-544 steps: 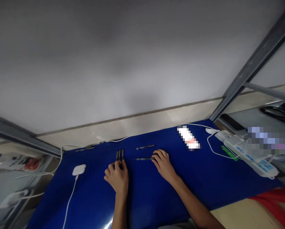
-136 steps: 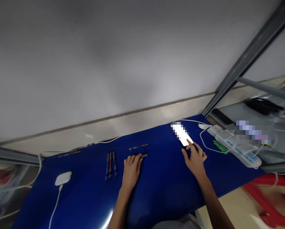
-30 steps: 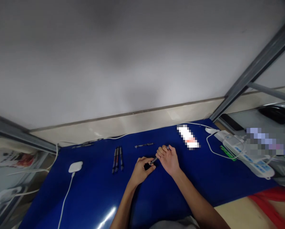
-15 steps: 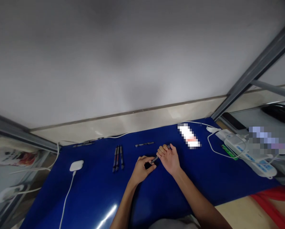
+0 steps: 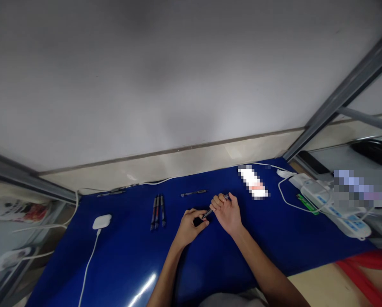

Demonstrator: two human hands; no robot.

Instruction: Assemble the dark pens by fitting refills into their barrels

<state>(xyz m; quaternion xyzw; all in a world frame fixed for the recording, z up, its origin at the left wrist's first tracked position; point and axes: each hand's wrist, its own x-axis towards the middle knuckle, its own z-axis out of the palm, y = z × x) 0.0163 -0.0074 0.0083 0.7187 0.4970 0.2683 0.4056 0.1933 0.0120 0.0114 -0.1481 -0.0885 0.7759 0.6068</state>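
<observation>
My right hand point(image 5: 227, 213) has its fingers curled around a dark pen point(image 5: 209, 212), palm partly turned up. The pen slants down to the left, its tip reaching the fingertips of my left hand point(image 5: 189, 227). Those left fingers are bent into a ring and closed at the pen's tip end. A dark patch shows inside that ring; I cannot tell whether it is an object or shadow. Left of my hands lie three pens point(image 5: 157, 212) side by side, roughly parallel. Another pen point(image 5: 194, 193) lies crosswise behind my left hand.
A white earbud case point(image 5: 102, 221) with a cable lies on the blue tabletop point(image 5: 127, 251). More pens point(image 5: 112, 192) rest at the back left. A blurred bright item point(image 5: 253, 183) lies behind my right hand. Power strips point(image 5: 346, 219), cables and a green packet point(image 5: 307, 203) occupy the right.
</observation>
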